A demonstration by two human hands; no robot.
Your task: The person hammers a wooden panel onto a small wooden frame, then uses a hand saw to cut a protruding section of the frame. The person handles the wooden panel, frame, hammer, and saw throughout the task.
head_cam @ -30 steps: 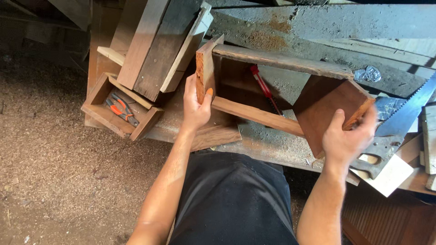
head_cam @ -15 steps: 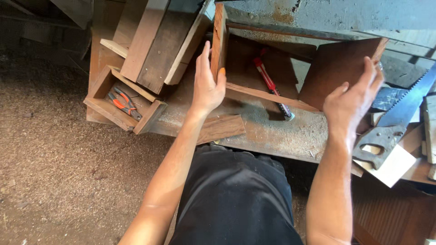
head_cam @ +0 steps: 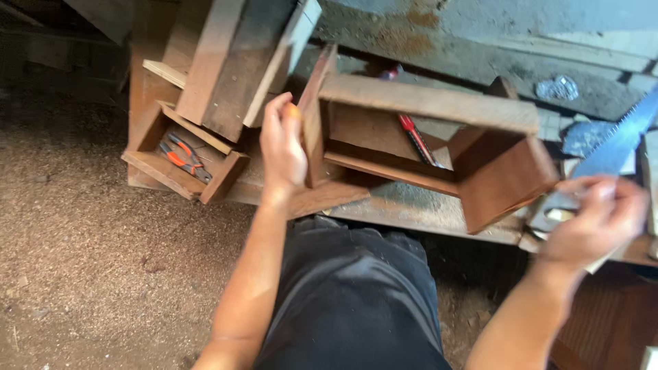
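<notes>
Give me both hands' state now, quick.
Left hand: closed on the wooden frame's left side.
Right hand: blurred, on the saw handle; grip unclear.

Hands on wooden frame, handsaw

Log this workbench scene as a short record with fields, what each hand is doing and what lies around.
left hand: grips the left end board of the wooden frame
right hand: on the saw handle, blurred
frame: open wooden box on the bench, tilted
inside frame: red-handled tool
saw: lies at the right, blade pointing up-right
left of frame: small wooden tray holding orange pliers
above tray: stacked planks
floor: covered in sawdust
</notes>
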